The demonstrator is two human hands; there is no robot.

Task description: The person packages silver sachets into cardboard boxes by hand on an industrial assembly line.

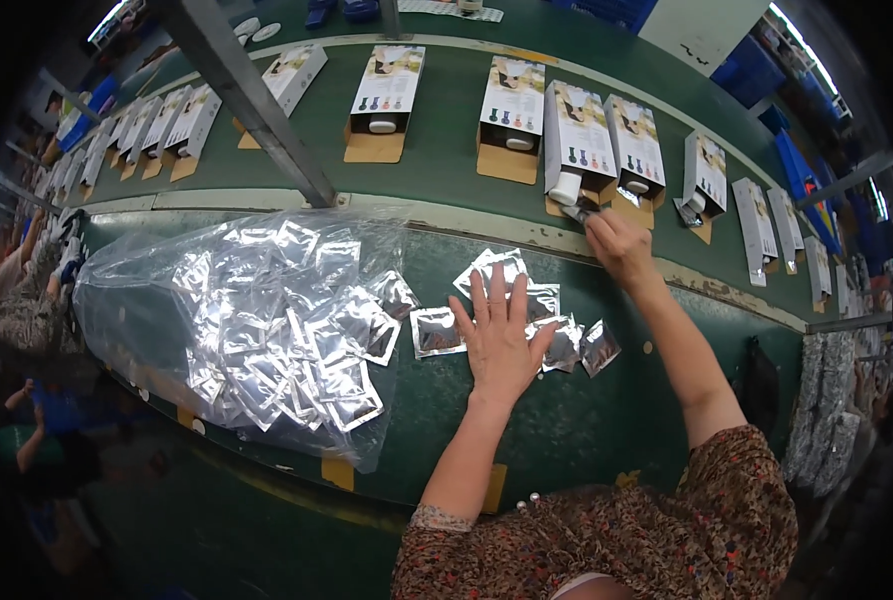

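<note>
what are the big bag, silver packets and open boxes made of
Clear bag: probably thin plastic film, see-through, wrinkled and glossy. Silver packets: foil or metallised film, judging by mirror-like glints. Open boxes: likely cardboard, printed white outside, plain brown flaps.

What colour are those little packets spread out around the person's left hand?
Shiny silver: the packets around the left hand show best in the head view.

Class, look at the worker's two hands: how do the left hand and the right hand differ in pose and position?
The left hand is spread, palm down, over loose silver packets; the right hand is curled, pinching a silvery item.
The left hand is nearer the clear bag; the right hand is farther out, by the open end of a printed box.
Both hands are bare.
</note>
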